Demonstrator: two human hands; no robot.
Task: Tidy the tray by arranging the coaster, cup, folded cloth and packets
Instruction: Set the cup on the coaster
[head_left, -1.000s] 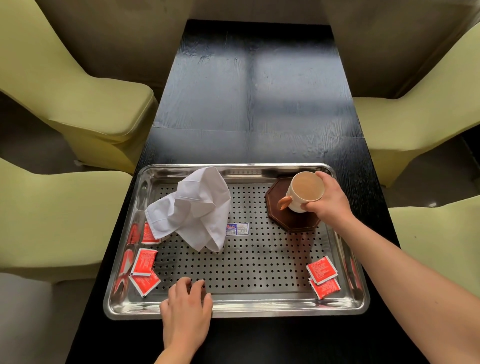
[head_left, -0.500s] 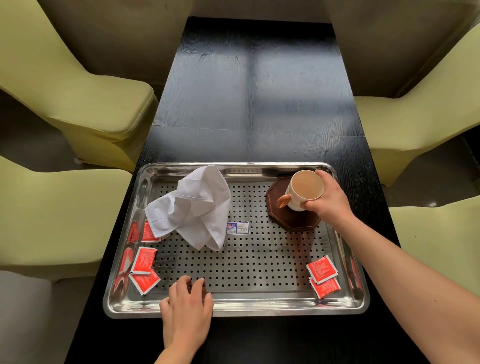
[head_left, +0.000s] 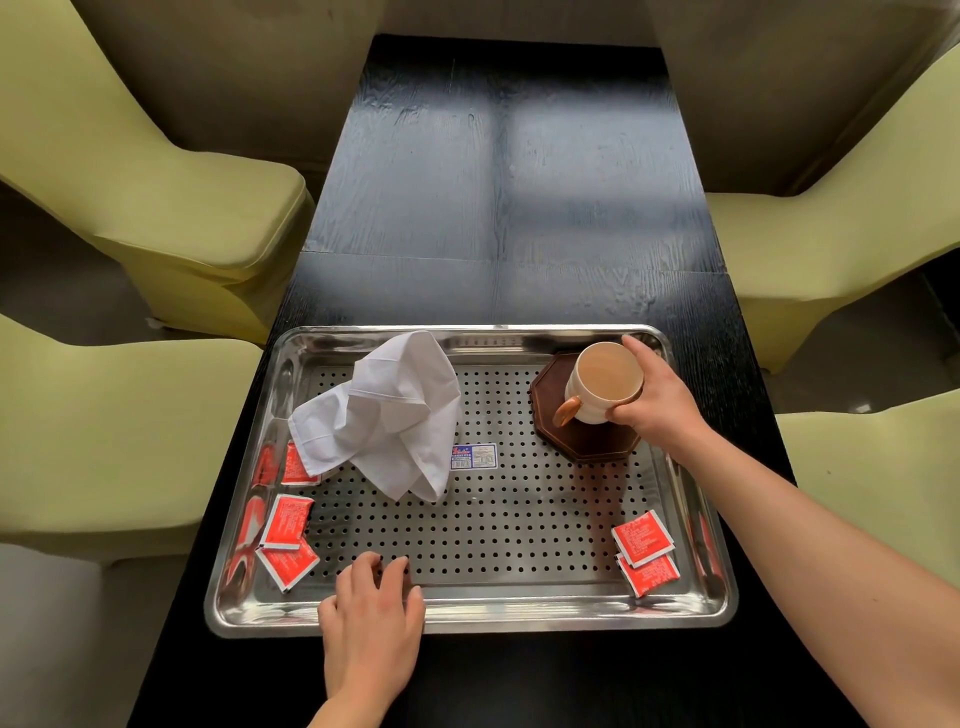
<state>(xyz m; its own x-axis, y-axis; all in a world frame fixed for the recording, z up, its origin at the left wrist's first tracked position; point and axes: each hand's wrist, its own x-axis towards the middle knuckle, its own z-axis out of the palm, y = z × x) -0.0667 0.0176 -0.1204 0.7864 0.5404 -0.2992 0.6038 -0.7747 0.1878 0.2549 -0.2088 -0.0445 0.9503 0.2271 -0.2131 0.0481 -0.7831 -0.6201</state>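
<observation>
On the table (head_left: 493, 182), at the tray's (head_left: 519, 618) near rim, the left hand (head_left: 371, 629) rests, fingers (head_left: 363, 566) relaxed over the edge, gripping nothing. Packets (head_left: 283, 525): two just left of those fingers, two near-right, one farther back half under the crumpled cloth (head_left: 384, 415). Far right, the right hand (head_left: 657, 410) wraps its fingers round the cup (head_left: 602, 382), handle away from them. Cup over coaster (head_left: 587, 441), contact unclear.

Right hand (head_left: 655, 402) grips the cup (head_left: 602, 383) on the dark coaster (head_left: 587, 439), far right of the steel tray (head_left: 470, 616). Left hand (head_left: 371, 631) rests on the near rim. White cloth (head_left: 384, 415) crumpled far left; red packets (head_left: 644, 551) sit in both near corners.
</observation>
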